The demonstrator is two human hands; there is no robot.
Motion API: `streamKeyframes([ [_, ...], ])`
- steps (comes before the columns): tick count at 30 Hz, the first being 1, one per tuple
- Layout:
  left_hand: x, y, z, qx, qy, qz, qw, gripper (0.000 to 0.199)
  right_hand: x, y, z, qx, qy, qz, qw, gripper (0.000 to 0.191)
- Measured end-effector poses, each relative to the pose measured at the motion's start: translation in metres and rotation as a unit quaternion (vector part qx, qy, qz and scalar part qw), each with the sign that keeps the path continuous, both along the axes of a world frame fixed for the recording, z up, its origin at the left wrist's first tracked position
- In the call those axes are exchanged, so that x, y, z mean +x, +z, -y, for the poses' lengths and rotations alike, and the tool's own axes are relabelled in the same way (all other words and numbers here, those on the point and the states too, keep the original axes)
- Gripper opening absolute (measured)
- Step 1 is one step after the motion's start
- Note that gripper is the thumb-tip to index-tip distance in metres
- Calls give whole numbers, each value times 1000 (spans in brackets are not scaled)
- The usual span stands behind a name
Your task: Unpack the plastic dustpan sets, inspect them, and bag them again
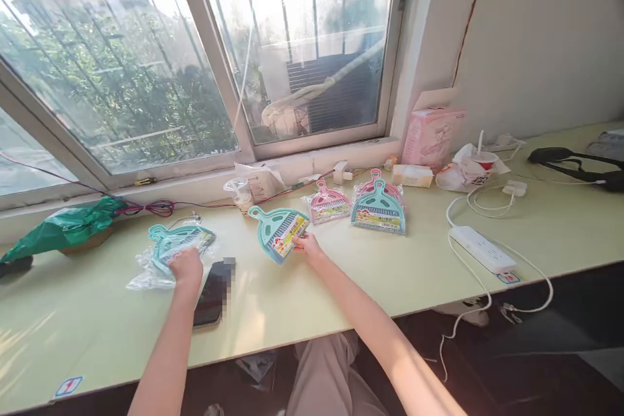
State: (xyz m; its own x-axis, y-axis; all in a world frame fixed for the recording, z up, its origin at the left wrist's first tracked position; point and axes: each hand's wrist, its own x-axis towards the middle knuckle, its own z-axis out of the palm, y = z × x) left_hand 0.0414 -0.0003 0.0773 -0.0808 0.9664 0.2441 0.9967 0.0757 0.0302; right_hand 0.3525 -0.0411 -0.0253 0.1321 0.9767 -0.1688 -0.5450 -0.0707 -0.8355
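Note:
My right hand [307,246] grips the lower right edge of a teal mini dustpan and brush set [275,229], which is tilted above the table and has a printed label across its bristles. On the left, my left hand [186,265] is closed at a second teal dustpan set [171,244] that lies among clear plastic wrap [146,273]; its fingertips are partly hidden. A pink dustpan set [329,200] lies farther back, right of centre. Beside it a teal set [379,208] overlaps another pink one [375,175].
A phone [212,292] lies just right of my left forearm. On the right are a white power strip [482,249] with loose cables, a pink box [431,136] and a paper-wrapped cup [482,159]. Green plastic [73,227] is at far left. The window [246,149] borders the table's back.

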Motion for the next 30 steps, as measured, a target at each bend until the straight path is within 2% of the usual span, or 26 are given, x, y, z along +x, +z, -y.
streamKeyframes([
  [3, 10, 10, -3, 12, 21, -70, 997, 29, -2, 4, 4, 31, 45, 13, 998, 41],
  [7, 51, 19, -4, 78, -85, -90, 989, 42, -4, 8, 8, 74, 108, 30, 991, 58],
  [9, 72, 21, -4, 74, -128, -100, 984, 44, -3, 8, 8, 78, 104, 33, 991, 60],
  [12, 92, 22, -5, 55, -162, -103, 980, 43, 1, 7, 5, 59, 52, 22, 997, 53],
  [14, 97, 23, -6, 63, -160, -98, 980, 43, 6, 9, 5, 44, 40, 20, 998, 48],
  [17, 98, 24, -8, 75, -149, -97, 981, 43, 11, 13, 7, 46, 83, 32, 995, 48],
  [19, 98, 23, -10, 79, -167, -99, 978, 41, 10, 15, 10, 56, 106, 40, 992, 50],
  [26, 114, 0, -2, 117, -317, -59, 939, 38, -5, 9, 9, 42, 56, 23, 997, 45],
  [28, 119, -3, 1, 120, -364, -51, 922, 39, -3, 8, 8, 52, 65, 15, 996, 49],
  [30, 121, 1, 3, 132, -388, -36, 911, 39, 3, 10, 9, 73, 102, 21, 992, 55],
])
